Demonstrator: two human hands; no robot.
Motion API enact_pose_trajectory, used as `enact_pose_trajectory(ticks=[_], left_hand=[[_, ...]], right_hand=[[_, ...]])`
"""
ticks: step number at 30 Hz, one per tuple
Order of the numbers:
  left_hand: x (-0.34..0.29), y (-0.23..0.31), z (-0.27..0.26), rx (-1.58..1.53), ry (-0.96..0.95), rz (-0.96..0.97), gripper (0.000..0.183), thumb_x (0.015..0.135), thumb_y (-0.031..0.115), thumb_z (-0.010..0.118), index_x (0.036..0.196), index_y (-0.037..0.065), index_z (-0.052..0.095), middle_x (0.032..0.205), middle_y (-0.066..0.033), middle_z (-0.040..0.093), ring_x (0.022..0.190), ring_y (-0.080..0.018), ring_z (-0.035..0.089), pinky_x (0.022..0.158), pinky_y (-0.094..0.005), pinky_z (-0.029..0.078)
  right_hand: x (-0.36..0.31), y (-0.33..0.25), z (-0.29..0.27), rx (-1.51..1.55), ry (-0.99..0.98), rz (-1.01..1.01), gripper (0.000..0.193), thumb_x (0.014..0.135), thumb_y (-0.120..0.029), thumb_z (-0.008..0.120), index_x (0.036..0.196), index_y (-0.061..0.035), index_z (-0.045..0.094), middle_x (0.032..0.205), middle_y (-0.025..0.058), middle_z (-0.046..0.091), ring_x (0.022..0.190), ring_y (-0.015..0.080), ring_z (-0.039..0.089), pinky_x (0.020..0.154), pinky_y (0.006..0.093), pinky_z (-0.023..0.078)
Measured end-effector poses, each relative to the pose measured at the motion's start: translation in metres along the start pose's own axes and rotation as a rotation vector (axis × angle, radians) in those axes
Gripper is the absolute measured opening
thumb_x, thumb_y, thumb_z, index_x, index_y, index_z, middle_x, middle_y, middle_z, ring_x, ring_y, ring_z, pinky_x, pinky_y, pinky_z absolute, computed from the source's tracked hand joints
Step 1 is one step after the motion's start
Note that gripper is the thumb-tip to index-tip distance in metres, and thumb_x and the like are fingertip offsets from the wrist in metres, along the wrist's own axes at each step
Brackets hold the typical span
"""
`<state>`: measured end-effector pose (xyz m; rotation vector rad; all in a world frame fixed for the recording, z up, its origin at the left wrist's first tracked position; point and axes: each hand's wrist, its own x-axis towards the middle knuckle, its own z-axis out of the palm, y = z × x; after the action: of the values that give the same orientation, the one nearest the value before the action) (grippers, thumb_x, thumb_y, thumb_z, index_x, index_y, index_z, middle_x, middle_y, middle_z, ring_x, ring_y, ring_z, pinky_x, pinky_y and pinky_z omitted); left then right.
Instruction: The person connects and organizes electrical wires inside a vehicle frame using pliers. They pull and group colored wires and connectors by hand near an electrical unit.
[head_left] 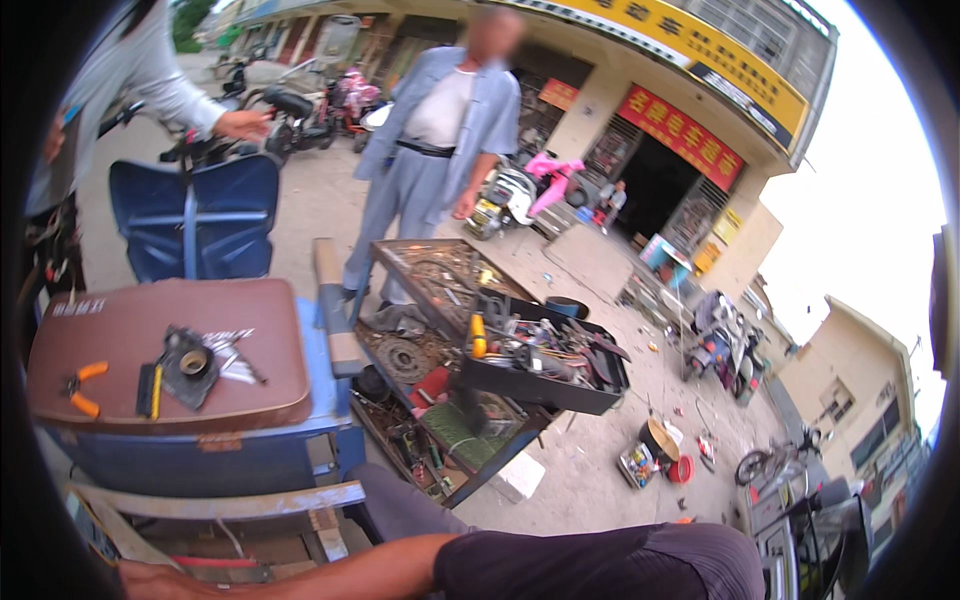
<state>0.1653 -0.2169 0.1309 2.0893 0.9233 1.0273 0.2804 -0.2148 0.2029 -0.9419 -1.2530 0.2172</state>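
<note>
Weathered frame [270, 502]: right hand [150, 580] beside it, apparently reaching; grip cannot be told, left hand unseen; further reach calls for clearance.

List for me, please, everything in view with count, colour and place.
Seat: 1, brown, on the blue body at left
Pliers: 1, orange-handled, seat's left end
Flat item: 1, yellow-black, on the seat
Roll: 1, dark, on the seat
Panel: 1, blue, behind the seat
Rack: 1, rusty brown, centre
Tray: 1, black, on the rack, tool-filled
Bowl: 1, red, on the ground
Two-wheelers: several, mixed colours, background and right
Signs: several, yellow and red, on the building
People: 3, blue-grey behind rack, pale-sleeved upper left, one by the doorway
Bar: 1, worn grey, lower left
Own clothing: 1 stretch, dark, lower centre
Forearm, seemingly right: 1, bare, lower edge; hand mostly cut off
</note>
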Motion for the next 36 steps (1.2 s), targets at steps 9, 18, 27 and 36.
enact_pose_trajectory(ticks=[9, 18, 27, 36], left_hand=[[0.021, 0.104, 0.1, -0.162, -0.331, 0.253, 0.02, 0.093, 0.011, 0.063, 0.105, -0.005, 0.061, 0.096, -0.0167, 0.067, 0.088, -0.0268, 0.065, 0.081, -0.0352, 0.053], [0.0, 0.169, 0.154, -0.187, -0.521, 0.36, 0.019, 0.093, 0.011, 0.063, 0.104, -0.004, 0.061, 0.095, -0.0156, 0.067, 0.086, -0.0255, 0.065, 0.08, -0.0349, 0.053], [-0.024, 0.194, 0.174, -0.202, -0.612, 0.407, 0.018, 0.093, 0.011, 0.063, 0.103, -0.003, 0.061, 0.093, -0.0145, 0.067, 0.084, -0.0243, 0.065, 0.079, -0.0347, 0.053], [-0.037, 0.203, 0.182, -0.207, -0.646, 0.412, 0.017, 0.093, 0.012, 0.063, 0.101, -0.003, 0.061, 0.091, -0.0134, 0.066, 0.083, -0.023, 0.065, 0.078, -0.0345, 0.053]], right_hand=[[-0.179, -0.122, -0.18, -0.497, 0.106, 0.538, 0.023, 0.099, -0.022, 0.056, 0.099, -0.0013, 0.066, 0.095, 0.0151, 0.066, 0.088, 0.0332, 0.065, 0.079, 0.0427, 0.051], [-0.276, -0.155, -0.222, -0.641, 0.54, 0.571, 0.025, 0.1, -0.024, 0.056, 0.101, -0.0008, 0.066, 0.097, 0.0155, 0.068, 0.092, 0.0318, 0.066, 0.081, 0.0414, 0.051], [-0.303, -0.153, -0.235, -0.685, 0.642, 0.48, 0.026, 0.1, -0.024, 0.056, 0.1, -0.0005, 0.066, 0.094, 0.0171, 0.068, 0.089, 0.0335, 0.066, 0.079, 0.0425, 0.051], [-0.314, -0.165, -0.229, -0.723, 0.698, 0.514, 0.026, 0.1, -0.025, 0.054, 0.099, -0.0014, 0.066, 0.092, 0.0169, 0.068, 0.089, 0.0348, 0.066, 0.078, 0.0434, 0.051]])
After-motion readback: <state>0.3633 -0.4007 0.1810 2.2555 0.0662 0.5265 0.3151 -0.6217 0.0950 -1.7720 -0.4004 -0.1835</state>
